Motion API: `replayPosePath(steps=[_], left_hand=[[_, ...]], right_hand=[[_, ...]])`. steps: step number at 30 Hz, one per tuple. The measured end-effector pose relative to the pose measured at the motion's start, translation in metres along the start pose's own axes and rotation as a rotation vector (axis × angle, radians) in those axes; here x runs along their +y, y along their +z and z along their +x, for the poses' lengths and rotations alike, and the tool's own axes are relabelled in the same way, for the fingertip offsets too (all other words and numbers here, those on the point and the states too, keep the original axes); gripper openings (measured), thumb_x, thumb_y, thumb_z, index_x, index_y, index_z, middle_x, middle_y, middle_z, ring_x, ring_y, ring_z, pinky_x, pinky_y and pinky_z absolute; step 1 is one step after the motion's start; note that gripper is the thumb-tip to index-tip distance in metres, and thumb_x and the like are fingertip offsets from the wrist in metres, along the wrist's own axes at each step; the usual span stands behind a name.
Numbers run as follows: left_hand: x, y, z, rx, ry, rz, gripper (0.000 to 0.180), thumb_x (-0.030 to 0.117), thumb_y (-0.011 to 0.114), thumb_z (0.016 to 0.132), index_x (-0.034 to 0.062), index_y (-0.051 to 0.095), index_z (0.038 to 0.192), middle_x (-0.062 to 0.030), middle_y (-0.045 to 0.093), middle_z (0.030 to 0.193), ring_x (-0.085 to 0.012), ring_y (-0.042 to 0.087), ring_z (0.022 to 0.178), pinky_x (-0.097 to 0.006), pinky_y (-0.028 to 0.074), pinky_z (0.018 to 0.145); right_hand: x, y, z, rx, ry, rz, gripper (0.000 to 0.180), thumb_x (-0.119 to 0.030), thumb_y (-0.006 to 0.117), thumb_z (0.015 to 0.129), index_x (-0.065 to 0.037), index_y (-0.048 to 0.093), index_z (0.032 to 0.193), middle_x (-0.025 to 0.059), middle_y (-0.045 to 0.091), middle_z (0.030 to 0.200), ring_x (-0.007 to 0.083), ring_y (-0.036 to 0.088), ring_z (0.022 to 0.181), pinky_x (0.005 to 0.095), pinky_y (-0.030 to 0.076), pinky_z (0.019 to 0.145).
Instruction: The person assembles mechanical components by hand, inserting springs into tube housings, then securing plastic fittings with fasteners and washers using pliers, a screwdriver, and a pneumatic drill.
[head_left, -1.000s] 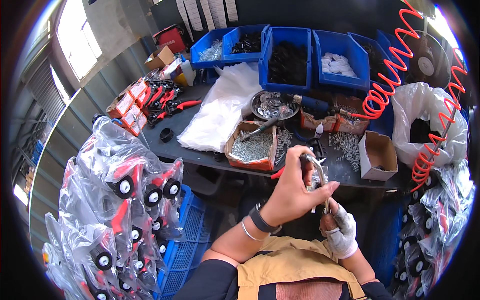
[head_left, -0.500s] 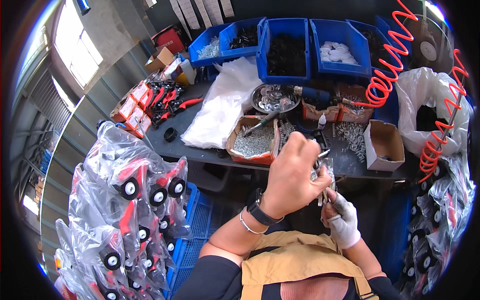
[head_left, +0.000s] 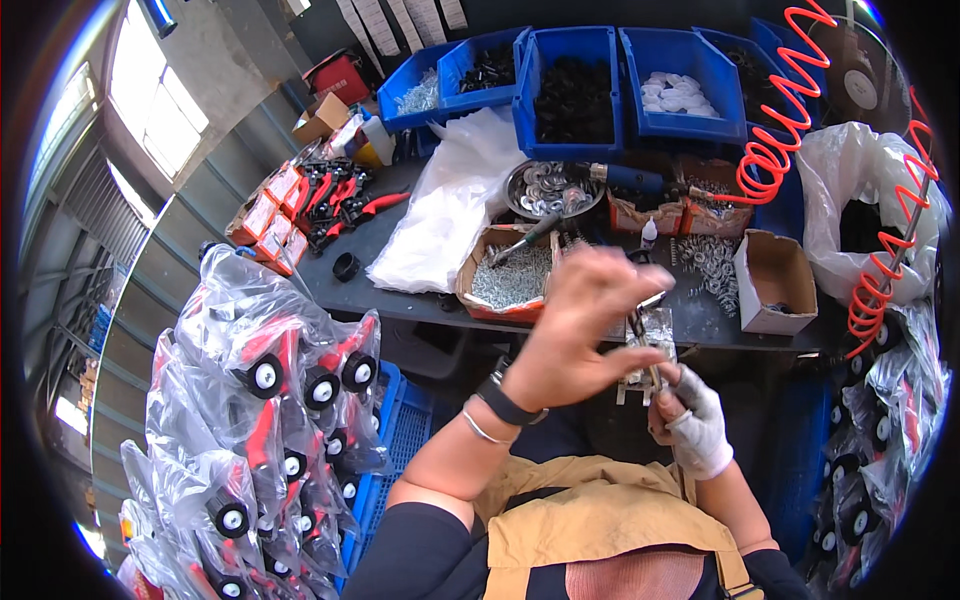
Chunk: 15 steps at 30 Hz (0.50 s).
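Note:
My left hand (head_left: pixel 580 325) is bare, with a dark watch (head_left: pixel 507 397) and a pale bracelet at its wrist. Its fingers are lifted apart and slightly blurred, and the thumb reaches the side of a slim metal part (head_left: pixel 640 330). My right hand (head_left: pixel 692 425), in a white fingerless glove, pinches the lower end of this part; its exact kind is hard to make out. Behind it, a shiny metal fixture (head_left: pixel 655 335) sits at the bench's front edge. Left of my hands, a carton of small metal pieces (head_left: pixel 508 278) has a green-handled tool (head_left: pixel 527 243) lying across it.
Blue bins (head_left: pixel 570 140) line the bench's back. A bowl of washers (head_left: pixel 550 190), loose springs (head_left: pixel 708 265) and an open white carton (head_left: pixel 772 285) stand nearer. Bagged red parts with black wheels (head_left: pixel 265 375) pile up at left. Red coiled hoses (head_left: pixel 775 150) hang at right.
My left hand has gone from closed fingers around the top of the metal part to spread fingers, moving slightly left. My right hand keeps its grip nearly in place.

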<state>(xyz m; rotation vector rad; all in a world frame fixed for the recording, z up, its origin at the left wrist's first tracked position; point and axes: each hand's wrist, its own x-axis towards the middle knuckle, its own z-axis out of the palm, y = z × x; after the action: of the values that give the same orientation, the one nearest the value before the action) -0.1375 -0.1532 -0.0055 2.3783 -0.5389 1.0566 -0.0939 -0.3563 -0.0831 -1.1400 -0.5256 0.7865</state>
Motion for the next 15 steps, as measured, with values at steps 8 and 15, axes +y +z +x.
replayPosePath(steps=[8,15], left_hand=[[0.001,0.040,-0.039,0.424,-0.676,-0.818,0.027,0.013,0.054,0.093,-0.0050,0.050,0.111,-0.0097,0.063,0.093,-0.0176,0.064,0.090,-0.029,0.052,0.078],[-0.006,0.049,-0.035,0.401,-0.734,-1.389,0.025,0.025,0.050,0.095,0.0013,0.057,0.100,-0.0037,0.060,0.076,-0.0101,0.055,0.067,-0.023,0.044,0.060]], right_hand=[[-0.019,-0.002,0.004,0.022,0.035,-0.002,0.039,-0.029,0.056,0.092,0.002,0.052,0.116,0.0011,0.045,0.055,0.0056,0.035,0.042,0.0194,0.026,0.040],[-0.006,-0.002,-0.003,0.107,-0.153,-0.165,0.035,-0.024,0.058,0.090,-0.002,0.055,0.117,0.0040,0.051,0.064,0.0099,0.045,0.053,0.0238,0.036,0.048]])
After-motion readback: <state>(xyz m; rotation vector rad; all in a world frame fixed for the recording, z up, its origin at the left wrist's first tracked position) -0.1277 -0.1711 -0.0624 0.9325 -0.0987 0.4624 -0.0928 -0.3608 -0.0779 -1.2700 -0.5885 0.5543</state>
